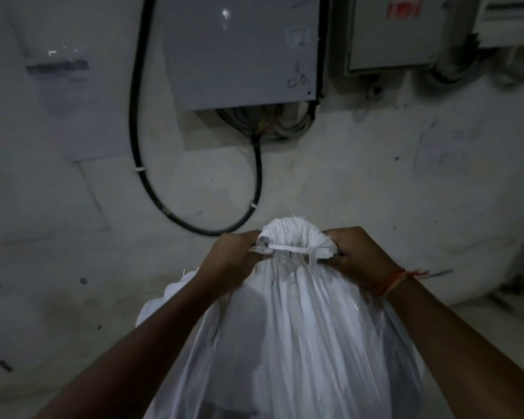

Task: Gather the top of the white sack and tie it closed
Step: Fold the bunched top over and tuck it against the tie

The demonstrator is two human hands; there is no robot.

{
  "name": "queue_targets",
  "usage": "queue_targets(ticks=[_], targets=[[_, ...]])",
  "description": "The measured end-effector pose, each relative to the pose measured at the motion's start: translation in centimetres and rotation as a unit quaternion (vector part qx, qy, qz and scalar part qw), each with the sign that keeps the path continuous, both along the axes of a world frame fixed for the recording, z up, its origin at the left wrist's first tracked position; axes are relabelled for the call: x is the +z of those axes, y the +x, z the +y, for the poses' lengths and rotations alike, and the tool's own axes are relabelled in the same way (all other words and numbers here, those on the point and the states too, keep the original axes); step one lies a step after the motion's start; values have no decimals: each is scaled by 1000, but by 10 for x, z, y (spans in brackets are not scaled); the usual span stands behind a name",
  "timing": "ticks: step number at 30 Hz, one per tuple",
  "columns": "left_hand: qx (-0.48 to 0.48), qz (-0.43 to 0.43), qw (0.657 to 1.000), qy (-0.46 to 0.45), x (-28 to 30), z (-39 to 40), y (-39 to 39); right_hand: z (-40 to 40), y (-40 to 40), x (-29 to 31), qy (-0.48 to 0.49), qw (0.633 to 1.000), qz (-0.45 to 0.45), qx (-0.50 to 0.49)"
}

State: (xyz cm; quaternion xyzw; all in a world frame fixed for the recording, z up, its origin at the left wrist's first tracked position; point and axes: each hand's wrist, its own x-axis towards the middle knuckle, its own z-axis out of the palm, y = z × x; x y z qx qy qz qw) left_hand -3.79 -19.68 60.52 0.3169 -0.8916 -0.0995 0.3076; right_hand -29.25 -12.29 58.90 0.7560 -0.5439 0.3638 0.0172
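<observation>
Two hands flanking sack neck

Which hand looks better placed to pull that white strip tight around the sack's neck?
The right hand, probably. The white strip crosses the gathered neck of the white sack and its loose end hangs beside that hand's fingers. The left hand grips the neck's other side, steadying it.

A dim utility or plant room: grey metal electrical cabinets hang on a rough whitewashed wall, and a thick black cable loops beneath them.
</observation>
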Motion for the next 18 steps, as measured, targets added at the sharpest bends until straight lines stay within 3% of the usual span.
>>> queue_targets(ticks=[8,18], targets=[[-5,0,1000,-23,21,14,-119,23,-116,32,5,999,46,-4],[6,12,1000,0,26,40,-276,43,-272,47,30,999,36,-15]])
